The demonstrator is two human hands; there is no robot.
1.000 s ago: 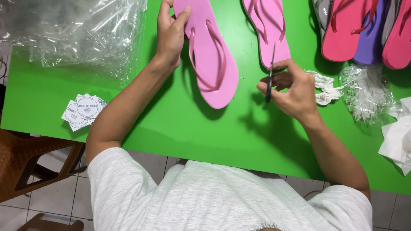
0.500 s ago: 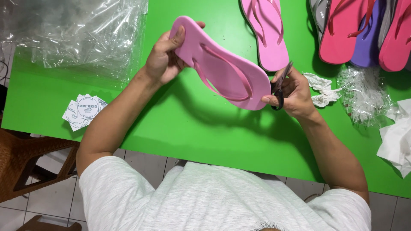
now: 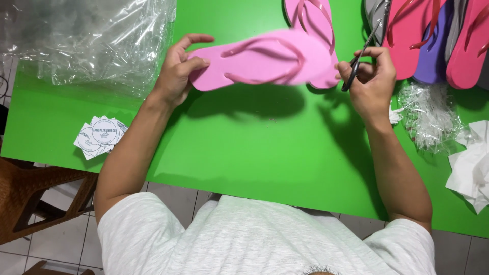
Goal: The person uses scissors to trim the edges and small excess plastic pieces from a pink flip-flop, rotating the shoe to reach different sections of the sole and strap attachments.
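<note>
My left hand (image 3: 179, 69) grips the heel end of a pink flip-flop (image 3: 265, 61), held sideways above the green table (image 3: 244, 147) with its straps facing up. My right hand (image 3: 371, 81) is closed around dark scissors (image 3: 358, 61), blades pointing up and away, just right of the sandal's toe end. A second pink flip-flop (image 3: 311, 15) lies on the table behind the lifted one, partly hidden by it.
Clear plastic bags (image 3: 86, 38) are heaped at the far left. A small stack of round-printed labels (image 3: 99, 136) lies near the left front edge. Red, purple and grey sandals (image 3: 433, 35) sit at the far right, with crumpled plastic (image 3: 430, 114) and white paper (image 3: 471, 165). A brown chair (image 3: 35, 198) stands lower left.
The pink flip-flop was lifted off the table by my left hand and turned sideways to lie level. My right hand with the scissors shifted right and slightly up.
</note>
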